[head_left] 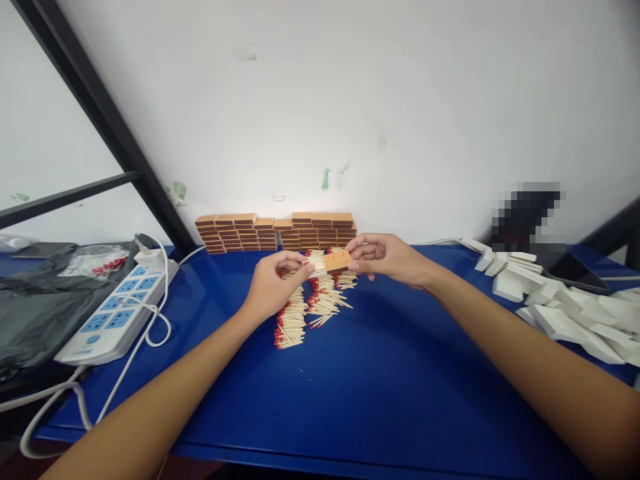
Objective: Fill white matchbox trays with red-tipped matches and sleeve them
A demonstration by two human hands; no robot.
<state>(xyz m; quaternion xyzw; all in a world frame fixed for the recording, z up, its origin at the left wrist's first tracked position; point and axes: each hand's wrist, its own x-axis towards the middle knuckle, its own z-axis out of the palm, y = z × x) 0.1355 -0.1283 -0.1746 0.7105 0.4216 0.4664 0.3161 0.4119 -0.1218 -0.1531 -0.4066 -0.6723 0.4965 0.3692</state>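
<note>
Between my hands is a matchbox: its orange sleeve (pixel 339 261) on the right, its white inner tray (pixel 319 269) full of matches sticking partly out to the left. My left hand (pixel 274 283) pinches the tray's left end between thumb and fingers. The sleeve's right end is gripped by my right hand (pixel 383 259), with the thumb underneath and fingers at the back. Below them, loose red-tipped matches (pixel 291 320) lie in piles on the blue table (pixel 320 400). Behind stand stacks of brown-sided matchboxes (pixel 240 233) against the wall.
White empty-looking trays (pixel 555 307) lie heaped at the right, near a dark, partly pixelated object (pixel 530 213). At the left are a power strip (pixel 120 307) with white cables, a black plastic bag (pixel 30 300) and a clear bag with red bits (pixel 95 261).
</note>
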